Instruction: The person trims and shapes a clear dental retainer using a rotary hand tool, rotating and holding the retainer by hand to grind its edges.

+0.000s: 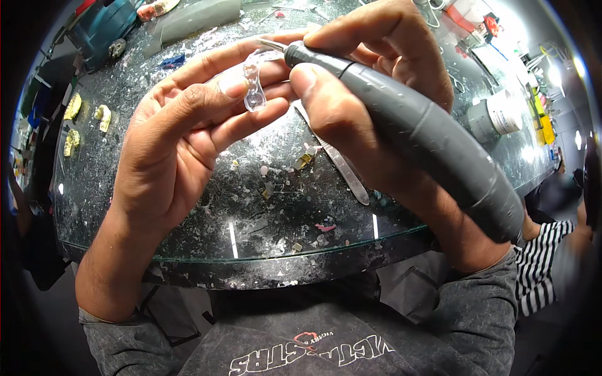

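Between the thumb and fingers of my left hand [182, 125] is a clear plastic dental aligner [254, 84], curved and see-through, with tooth-shaped hollows. My right hand [351, 106] grips a thick dark grey rotary handpiece [414, 119] that slants from upper left to lower right. Its slim metal bit [271, 44] reaches the upper end of the aligner; whether it touches I cannot tell. Both hands are close together over the far part of the table. Beneath them a metal scalpel-like tool [342, 166] lies on the table, its upper end partly hidden by my right hand.
The dark, debris-speckled table [207, 219] has a glass edge near me. Several yellowish cast pieces [72, 143] lie at left. A teal machine [103, 28] stands far left, and a grey tub [492, 117] at right. Someone in striped clothing [539, 276] is at far right.
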Motion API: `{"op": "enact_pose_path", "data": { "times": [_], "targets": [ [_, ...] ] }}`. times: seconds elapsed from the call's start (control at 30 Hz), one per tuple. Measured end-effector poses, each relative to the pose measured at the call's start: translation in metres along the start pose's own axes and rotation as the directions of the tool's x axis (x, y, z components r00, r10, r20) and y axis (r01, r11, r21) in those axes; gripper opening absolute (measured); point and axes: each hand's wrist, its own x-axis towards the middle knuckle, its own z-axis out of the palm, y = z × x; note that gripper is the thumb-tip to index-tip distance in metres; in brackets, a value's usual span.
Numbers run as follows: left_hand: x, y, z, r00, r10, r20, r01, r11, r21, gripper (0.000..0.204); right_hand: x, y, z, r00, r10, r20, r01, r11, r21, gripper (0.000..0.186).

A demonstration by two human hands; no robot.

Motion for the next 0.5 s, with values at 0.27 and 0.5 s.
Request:
{"op": "enact_pose_path", "data": {
  "times": [0.27, 0.5],
  "targets": [
    [0.002, -0.001, 0.004, 0.998, 0.026, -0.065, -0.021, 0.997, 0.071, 0.056, -0.003, 0.002, 0.001, 0.997, -0.067, 0.033, 0.065, 0.996, 0.062, 0.025],
    [0.003, -0.002, 0.005, 0.997, 0.028, -0.068, -0.023, 0.997, 0.074, 0.056, -0.002, 0.010, -0.005, 0.991, -0.124, 0.054, 0.118, 0.988, 0.098, 0.026]
  ]
}}
